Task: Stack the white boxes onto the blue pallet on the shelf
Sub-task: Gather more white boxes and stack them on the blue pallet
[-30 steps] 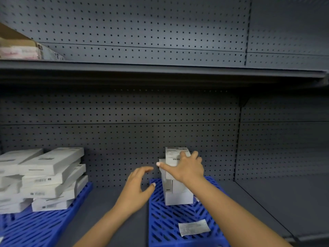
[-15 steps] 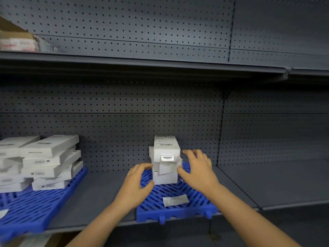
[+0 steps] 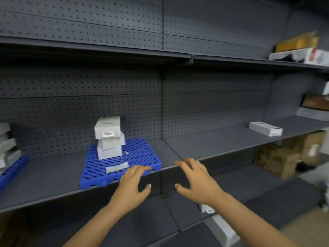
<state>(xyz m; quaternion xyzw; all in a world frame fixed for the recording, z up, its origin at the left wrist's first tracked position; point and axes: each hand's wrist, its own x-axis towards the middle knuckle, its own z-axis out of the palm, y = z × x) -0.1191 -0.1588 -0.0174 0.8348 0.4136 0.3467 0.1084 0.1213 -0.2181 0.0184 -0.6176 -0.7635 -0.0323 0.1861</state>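
A stack of white boxes (image 3: 109,138), three as far as the blur lets one count, stands on the blue pallet (image 3: 140,155), toward the back of it and near the back wall of the shelf (image 3: 53,179); the boxes sit a little askew on one another. The pallet reaches the shelf's front edge, and a slip of paper (image 3: 117,168) lies flat on its front part. Both hands are empty, fingers spread and relaxed. The left hand (image 3: 132,186) hovers at the pallet's front right corner; whether its fingertips touch it I cannot tell. The right hand (image 3: 195,182) hangs just beside it, before the shelf's front edge. One more white box (image 3: 265,128) lies alone far along the shelf to the right, well apart from the pallet. A second pallet (image 3: 12,168) with boxes shows at the left edge.
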